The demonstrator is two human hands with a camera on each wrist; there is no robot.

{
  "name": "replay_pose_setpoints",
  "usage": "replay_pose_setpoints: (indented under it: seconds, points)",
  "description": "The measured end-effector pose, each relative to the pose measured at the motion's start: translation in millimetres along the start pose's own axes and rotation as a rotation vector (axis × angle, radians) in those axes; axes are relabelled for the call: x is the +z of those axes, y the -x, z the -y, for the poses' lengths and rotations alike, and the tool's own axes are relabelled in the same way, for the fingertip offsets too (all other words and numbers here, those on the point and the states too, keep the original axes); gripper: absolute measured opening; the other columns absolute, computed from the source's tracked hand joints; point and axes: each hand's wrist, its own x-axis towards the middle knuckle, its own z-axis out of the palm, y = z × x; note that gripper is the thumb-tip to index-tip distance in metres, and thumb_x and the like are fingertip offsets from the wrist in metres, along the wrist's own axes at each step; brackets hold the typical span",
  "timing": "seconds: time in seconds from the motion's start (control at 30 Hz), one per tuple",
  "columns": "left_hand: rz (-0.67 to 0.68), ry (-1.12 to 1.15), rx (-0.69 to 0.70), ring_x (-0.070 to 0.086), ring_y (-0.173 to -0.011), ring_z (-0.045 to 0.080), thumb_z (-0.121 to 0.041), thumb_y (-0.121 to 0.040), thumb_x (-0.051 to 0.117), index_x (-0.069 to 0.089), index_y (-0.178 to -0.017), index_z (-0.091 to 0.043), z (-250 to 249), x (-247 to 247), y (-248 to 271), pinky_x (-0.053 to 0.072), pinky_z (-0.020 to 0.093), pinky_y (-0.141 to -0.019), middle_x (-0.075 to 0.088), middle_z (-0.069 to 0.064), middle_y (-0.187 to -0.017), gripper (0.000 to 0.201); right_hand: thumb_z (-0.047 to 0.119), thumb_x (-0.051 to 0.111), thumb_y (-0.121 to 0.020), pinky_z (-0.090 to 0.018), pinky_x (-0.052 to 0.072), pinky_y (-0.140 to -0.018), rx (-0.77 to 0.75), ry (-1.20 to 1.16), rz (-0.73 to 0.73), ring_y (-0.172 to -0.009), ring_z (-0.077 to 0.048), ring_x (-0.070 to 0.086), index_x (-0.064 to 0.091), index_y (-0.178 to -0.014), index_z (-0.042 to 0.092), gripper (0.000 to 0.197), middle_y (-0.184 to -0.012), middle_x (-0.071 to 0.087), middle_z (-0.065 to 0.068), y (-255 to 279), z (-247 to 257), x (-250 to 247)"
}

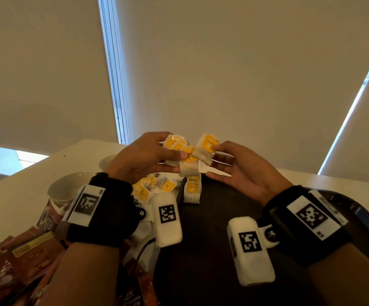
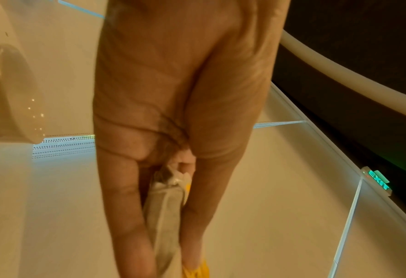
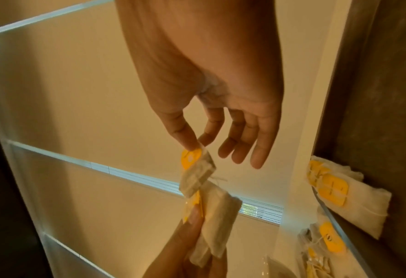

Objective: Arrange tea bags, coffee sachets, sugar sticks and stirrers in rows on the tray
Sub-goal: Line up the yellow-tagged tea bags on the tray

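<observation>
Both hands are raised above the far edge of the dark tray, working at a clutch of tea bags. The left hand grips a bunch of tea bags with yellow tags, thumb pressed over the top and fingers curled underneath; in the left wrist view the fingers are closed tight along a pale bag. The right hand pinches a single tea bag by its yellow tag between thumb and forefinger, while its other fingers hang spread and loose. That bag hangs touching the bunch, its string showing between them.

On the tray, at its far left edge, one tea bag lies flat. Just left of it, off the tray on the pale table, sits a loose heap of more tea bags. A clear glass stands on the table to the left, behind the left wrist. Nearer, at the left, brown coffee sachets are scattered in a pile. Pale roller blinds cover the windows beyond the table
</observation>
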Motion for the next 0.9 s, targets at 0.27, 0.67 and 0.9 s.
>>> replay_pose_setpoints:
  seconds: [0.27,0.67,0.9]
  points:
    - [-0.261,0.121,0.085,0.070,-0.069,0.012,0.005,-0.079,0.069,0.065,-0.092,-0.011,-1.1,-13.8,0.2,0.059,0.025,-0.058,0.069,0.005,-0.090,0.021,0.014,0.067,-0.083,-0.031,0.052,-0.074,0.135,0.526,-0.165,-0.079,-0.013,0.061,0.064,-0.097,0.009,0.015,-0.091,0.065,-0.005,-8.5,-8.6,-13.1]
    - [-0.233,0.110,0.091,0.069,-0.081,0.018,0.001,-0.078,0.071,0.064,-0.101,-0.008,-1.6,-16.9,-0.7,0.059,0.025,-0.060,0.068,0.008,-0.096,0.026,0.007,0.067,-0.084,-0.030,0.053,-0.075,0.453,0.705,0.014,-0.073,-0.012,0.065,0.062,-0.091,0.009,0.009,-0.081,0.068,-0.003,-29.7,-22.7,11.4]
    - [-0.219,0.099,0.107,0.069,-0.077,0.017,0.001,-0.079,0.071,0.063,-0.104,-0.006,-0.7,-17.1,-1.8,0.059,0.026,-0.061,0.068,0.010,-0.096,0.027,0.009,0.063,-0.088,-0.025,0.049,-0.062,0.419,0.998,-0.073,-0.071,-0.013,0.064,0.064,-0.095,0.004,0.009,-0.083,0.067,-0.005,-46.3,-34.9,8.7]
